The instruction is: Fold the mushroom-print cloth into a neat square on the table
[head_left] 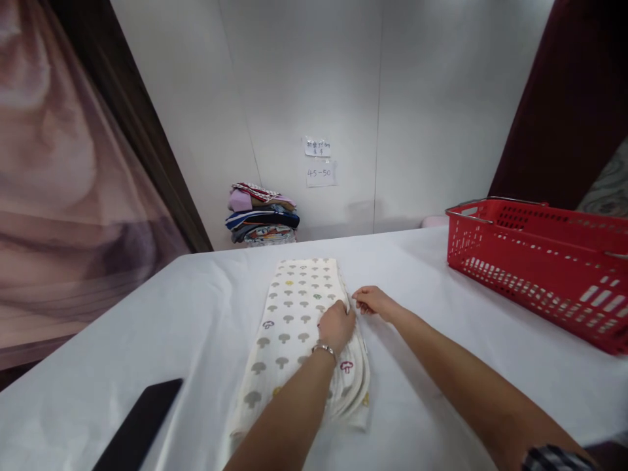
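A folded white cloth (289, 311) printed with grey mushrooms and a few coloured ones lies lengthwise on the white-covered table (206, 340). Its layered right edge curves near the front. My left hand (338, 325), with a bracelet at the wrist, is closed on the cloth's right side, fingers partly hidden. Just beyond that same edge is my right hand (375, 302), its fingers curled and pinched together. Whether a bit of the fabric is between its fingertips is too small to make out.
A red plastic basket (530, 261) with metal handles stands at the right. A dark flat object (140, 425) lies front left. Behind the table's far edge is a stack of folded fabrics (262, 216). Paper labels (318, 173) hang on the wall; a pinkish curtain (63, 196) drapes at left.
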`<state>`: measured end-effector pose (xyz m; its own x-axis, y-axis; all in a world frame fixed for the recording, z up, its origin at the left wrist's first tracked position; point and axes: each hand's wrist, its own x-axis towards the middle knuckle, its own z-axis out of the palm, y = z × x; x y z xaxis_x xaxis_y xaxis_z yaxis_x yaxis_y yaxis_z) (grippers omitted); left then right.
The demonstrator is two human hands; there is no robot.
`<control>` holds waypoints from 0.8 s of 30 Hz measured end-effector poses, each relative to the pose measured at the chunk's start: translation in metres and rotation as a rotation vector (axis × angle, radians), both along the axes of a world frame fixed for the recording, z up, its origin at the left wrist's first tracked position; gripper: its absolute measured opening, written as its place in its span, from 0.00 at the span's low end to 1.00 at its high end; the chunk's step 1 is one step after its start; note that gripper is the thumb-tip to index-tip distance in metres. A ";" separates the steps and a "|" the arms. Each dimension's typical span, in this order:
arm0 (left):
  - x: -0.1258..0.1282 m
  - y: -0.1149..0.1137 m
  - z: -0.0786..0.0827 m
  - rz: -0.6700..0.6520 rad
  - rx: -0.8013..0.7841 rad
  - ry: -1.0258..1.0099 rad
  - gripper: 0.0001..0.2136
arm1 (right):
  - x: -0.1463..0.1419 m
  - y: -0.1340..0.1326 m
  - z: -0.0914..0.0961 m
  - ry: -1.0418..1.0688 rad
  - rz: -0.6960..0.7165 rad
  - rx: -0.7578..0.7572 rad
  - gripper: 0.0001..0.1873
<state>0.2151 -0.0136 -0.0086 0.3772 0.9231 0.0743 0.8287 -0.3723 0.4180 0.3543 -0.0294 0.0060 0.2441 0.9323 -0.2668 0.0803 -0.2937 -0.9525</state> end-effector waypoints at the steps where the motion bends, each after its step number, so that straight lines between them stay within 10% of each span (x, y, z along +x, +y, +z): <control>1: 0.000 0.000 0.001 -0.004 -0.007 0.002 0.09 | 0.003 0.012 0.004 -0.011 -0.018 0.002 0.03; 13: -0.002 0.002 -0.005 -0.017 -0.036 -0.037 0.09 | 0.012 0.143 -0.003 -0.253 -0.228 0.010 0.07; 24: -0.004 0.005 -0.006 -0.033 -0.147 -0.038 0.07 | 0.031 0.189 -0.032 -0.576 -0.163 0.105 0.10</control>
<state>0.2115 -0.0088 -0.0150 0.4071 0.9122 -0.0464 0.7996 -0.3314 0.5008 0.3851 0.1601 -0.0262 0.4637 0.8850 0.0422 0.5536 -0.2522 -0.7937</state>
